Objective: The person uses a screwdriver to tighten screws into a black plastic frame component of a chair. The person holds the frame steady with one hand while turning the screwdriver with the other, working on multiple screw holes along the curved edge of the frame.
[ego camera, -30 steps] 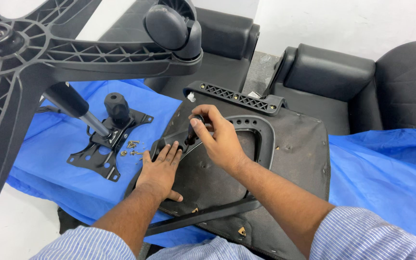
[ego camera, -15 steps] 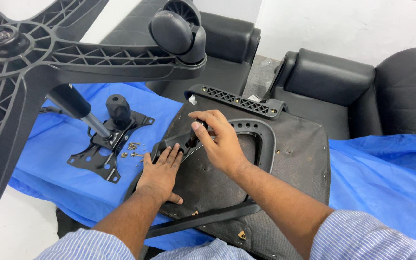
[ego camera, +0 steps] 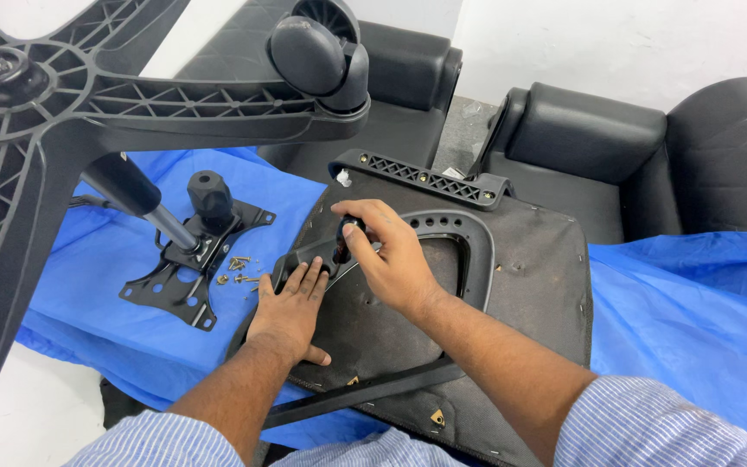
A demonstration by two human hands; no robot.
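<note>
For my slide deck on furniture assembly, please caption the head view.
Left hand steadies a black armrest bracket on an upturned seat base while right hand grips a knob.

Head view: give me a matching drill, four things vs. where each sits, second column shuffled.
Things:
1. left hand
2. right hand
3. loose screws
4. caster wheel

Places:
A. top of picture, at the end of a chair-base leg
B. flat on the black armrest bracket
C. on the blue sheet beside the tilt mechanism
D. fingertips on a small fastener on the bracket

Pairs: 1-B, 2-D, 3-C, 4-A
</note>
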